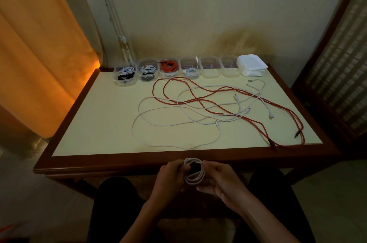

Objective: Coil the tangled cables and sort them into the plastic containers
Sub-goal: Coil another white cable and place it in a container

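Head view: your left hand (pixel 170 176) and right hand (pixel 218 180) both grip a coiled white cable (pixel 193 171) before the desk (pixel 95 123); no writing is readable.

The room is dimly lit, and the picture is soft and slightly grainy. A warm orange glow is cast through the curtain (pixel 39 48), up and to the left of the hands. The pale table (pixel 99 119) ahead of them is evenly lit, without glare. Below them, the lap is lost in deep shadow. Straight lines are bowed at the edges.
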